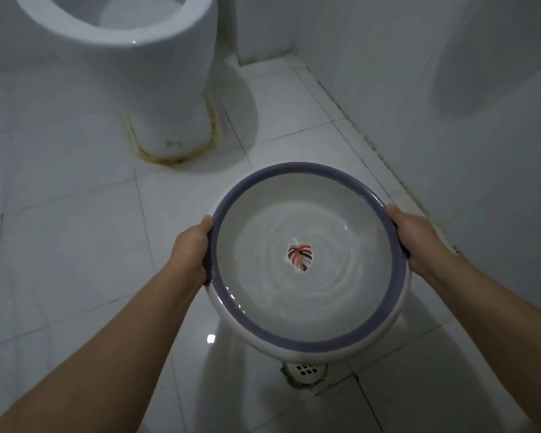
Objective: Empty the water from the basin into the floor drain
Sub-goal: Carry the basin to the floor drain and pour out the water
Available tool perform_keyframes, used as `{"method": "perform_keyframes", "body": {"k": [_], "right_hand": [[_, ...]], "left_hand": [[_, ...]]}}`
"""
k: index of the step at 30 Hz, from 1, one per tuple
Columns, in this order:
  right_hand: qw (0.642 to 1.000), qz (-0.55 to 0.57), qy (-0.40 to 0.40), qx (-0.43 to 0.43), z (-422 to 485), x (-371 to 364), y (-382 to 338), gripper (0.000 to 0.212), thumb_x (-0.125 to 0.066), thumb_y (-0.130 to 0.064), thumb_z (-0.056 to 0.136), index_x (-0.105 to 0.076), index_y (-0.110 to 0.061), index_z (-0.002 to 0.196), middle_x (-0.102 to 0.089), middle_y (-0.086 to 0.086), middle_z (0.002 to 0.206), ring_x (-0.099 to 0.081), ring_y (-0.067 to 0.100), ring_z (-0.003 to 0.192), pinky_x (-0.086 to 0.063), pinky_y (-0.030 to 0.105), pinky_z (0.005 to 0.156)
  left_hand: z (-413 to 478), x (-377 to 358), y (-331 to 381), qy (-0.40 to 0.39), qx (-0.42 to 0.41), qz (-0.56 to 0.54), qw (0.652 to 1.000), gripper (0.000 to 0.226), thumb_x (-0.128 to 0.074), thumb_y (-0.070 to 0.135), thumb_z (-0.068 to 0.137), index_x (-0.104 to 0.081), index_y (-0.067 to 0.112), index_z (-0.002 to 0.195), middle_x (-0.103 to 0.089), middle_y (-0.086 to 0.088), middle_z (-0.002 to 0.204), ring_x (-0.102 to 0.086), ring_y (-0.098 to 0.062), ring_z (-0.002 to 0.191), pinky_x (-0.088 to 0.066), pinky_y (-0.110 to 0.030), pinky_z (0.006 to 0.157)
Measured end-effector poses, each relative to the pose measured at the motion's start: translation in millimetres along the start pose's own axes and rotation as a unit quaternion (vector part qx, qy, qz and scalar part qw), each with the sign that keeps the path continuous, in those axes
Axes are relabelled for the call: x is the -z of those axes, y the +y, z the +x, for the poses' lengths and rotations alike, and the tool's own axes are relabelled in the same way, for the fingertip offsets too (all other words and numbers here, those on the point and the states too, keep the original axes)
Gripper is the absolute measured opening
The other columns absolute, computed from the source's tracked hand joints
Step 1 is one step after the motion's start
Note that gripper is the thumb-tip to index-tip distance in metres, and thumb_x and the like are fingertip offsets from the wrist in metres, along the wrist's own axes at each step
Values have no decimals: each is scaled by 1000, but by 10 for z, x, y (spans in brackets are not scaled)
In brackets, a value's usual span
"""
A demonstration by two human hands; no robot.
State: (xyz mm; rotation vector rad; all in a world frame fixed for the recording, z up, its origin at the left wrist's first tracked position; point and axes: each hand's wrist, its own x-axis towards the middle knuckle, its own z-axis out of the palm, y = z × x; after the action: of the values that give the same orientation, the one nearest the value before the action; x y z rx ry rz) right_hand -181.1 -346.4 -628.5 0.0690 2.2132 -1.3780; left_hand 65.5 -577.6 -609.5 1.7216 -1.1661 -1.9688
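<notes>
Purple-rimmed basin (256,329) between both hands

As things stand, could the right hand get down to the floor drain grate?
Probably not yet. The right hand grips the basin rim, as does the left hand, and the basin holds water. The basin also hangs directly over the floor drain, covering part of it.
</notes>
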Motion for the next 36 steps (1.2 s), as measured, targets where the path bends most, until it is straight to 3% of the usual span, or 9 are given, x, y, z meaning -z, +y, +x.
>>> {"method": "perform_keyframes", "body": {"k": [13,23,26,32,36], "right_hand": [[999,-5,31,12,205,103,849,36,-57,-43,82,-64,-13,64,-67,8,72,-62,26,66,-48,35,67],[999,15,34,13,294,71,1003,38,-58,-41,82,-66,-4,81,-66,7,71,-62,24,66,-49,34,67],[999,16,36,13,298,29,993,46,-57,-41,81,-64,3,92,-67,13,81,-62,26,72,-48,37,70],[999,21,41,14,331,-5,979,43,-56,-39,85,-66,1,94,-66,5,72,-63,23,68,-49,31,65],[998,23,53,10,353,-7,994,47,-57,-39,84,-64,6,96,-65,6,69,-61,22,64,-47,31,64]], "left_hand": [[407,-249,-854,-2,2,21,1000,30,-51,39,91,-63,15,79,-67,-3,75,-63,-21,70,-47,-30,58],[638,-278,-1024,-11,-6,11,1000,29,-54,42,88,-66,17,83,-70,-1,79,-66,-20,75,-49,-31,63],[696,-277,-1054,-12,-18,11,1000,29,-54,42,88,-66,17,79,-71,-1,74,-67,-20,74,-52,-33,70],[757,-306,-1031,-12,-27,0,1000,28,-55,41,87,-65,18,76,-70,7,52,-66,-17,67,-49,-29,61],[787,-323,-1081,-22,-33,6,999,28,-55,42,87,-65,18,74,-68,9,48,-66,-14,59,-49,-27,58]]}}
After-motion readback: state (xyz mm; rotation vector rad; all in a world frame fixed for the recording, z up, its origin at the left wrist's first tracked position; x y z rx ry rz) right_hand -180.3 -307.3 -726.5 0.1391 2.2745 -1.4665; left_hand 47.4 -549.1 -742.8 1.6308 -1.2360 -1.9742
